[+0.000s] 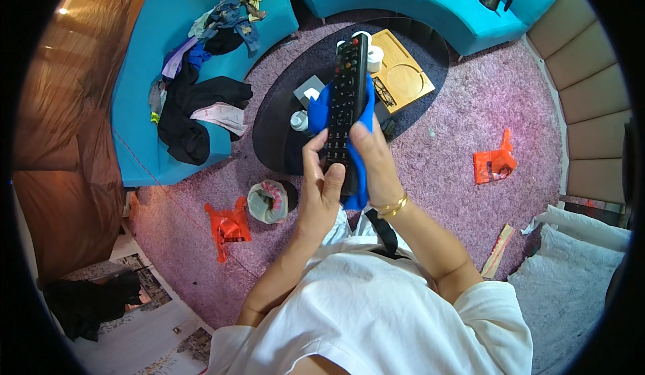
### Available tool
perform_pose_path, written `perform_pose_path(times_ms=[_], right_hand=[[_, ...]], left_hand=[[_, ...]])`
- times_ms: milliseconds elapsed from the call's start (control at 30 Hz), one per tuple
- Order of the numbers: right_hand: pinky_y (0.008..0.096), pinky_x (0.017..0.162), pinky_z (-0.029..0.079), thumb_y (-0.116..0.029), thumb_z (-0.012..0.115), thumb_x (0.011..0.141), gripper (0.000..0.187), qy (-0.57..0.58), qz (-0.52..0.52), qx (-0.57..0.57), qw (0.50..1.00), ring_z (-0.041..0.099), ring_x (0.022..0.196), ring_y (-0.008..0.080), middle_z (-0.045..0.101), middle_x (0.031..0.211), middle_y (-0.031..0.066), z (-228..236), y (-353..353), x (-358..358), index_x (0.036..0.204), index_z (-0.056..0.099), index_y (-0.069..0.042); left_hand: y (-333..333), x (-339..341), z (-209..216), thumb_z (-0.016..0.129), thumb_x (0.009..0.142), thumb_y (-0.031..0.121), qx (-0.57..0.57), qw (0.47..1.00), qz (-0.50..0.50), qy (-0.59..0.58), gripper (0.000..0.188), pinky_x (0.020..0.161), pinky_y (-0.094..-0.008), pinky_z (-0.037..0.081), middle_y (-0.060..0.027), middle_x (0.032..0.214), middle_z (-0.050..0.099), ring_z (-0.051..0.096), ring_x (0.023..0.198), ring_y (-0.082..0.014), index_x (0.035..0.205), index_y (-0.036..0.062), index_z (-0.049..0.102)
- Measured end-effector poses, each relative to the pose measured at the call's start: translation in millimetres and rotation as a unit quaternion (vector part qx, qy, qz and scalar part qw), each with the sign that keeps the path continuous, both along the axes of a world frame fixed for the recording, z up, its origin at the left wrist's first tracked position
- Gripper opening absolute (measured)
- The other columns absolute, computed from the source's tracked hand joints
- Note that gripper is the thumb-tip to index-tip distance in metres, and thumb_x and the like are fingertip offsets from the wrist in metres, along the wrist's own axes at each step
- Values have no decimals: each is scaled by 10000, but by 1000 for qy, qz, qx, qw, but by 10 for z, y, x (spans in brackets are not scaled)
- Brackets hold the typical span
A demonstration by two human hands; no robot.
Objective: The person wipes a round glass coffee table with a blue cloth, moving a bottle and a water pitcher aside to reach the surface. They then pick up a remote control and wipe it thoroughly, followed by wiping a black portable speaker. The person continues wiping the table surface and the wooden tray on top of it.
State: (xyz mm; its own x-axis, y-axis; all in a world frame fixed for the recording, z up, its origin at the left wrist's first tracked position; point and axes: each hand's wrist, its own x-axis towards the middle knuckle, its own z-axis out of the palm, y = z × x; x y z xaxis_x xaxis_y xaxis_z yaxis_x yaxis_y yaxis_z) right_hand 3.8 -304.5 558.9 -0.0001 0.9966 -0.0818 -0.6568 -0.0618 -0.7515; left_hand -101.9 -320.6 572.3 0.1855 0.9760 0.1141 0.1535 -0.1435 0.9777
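A long black remote control [344, 100] is held up in front of me, its buttons facing me and its far end pointing away. My left hand [321, 190] grips its near end, with the thumb on the lower face. A blue cloth [318, 113] lies behind the remote and shows along both sides. My right hand [380, 170], with gold bangles at the wrist, is closed on the cloth along the remote's right edge. Most of its fingers are hidden behind the cloth and remote.
Beyond my hands stands a dark oval table [275, 130] with a wooden tray [406, 83] and paper rolls [374, 59]. Clothes [195, 103] cover the turquoise sofa [141, 106]. A lined bin [269, 202] and red plastic bags [230, 226] sit on the pink carpet [484, 93].
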Motion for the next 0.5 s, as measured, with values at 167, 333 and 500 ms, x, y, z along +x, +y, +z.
perform_pose_path(times_ms=[167, 333, 500], right_hand=[[281, 919, 351, -259, 473, 896, 567, -134, -37, 60, 988, 430, 1069, 163, 420, 1217, 104, 108, -240, -95, 1338, 222, -8], [241, 769, 437, -282, 393, 938, 357, 7, -32, -7, 999, 515, 880, 88, 542, 1013, 63, 231, 7, 119, 1162, 436, -7], [238, 719, 456, -347, 378, 935, 406, -90, -78, 1, 993, 541, 853, 99, 560, 978, 69, 247, -2, 178, 1139, 444, -2]], left_hand=[[99, -69, 58, 495, 858, 445, 7, 1000, -12, 13, 671, 845, -303, 416, -178, 1160, 466, 496, 1031, -208, 1304, 12, 240], [15, -11, 148, 553, 816, 454, 50, 996, -43, 52, 766, 865, -313, 417, -196, 1164, 463, 496, 1056, -235, 1309, -18, 204], [17, 11, 135, 539, 816, 470, 81, 993, -37, 81, 767, 888, -316, 400, -203, 1187, 441, 480, 1081, -245, 1304, -22, 208]])
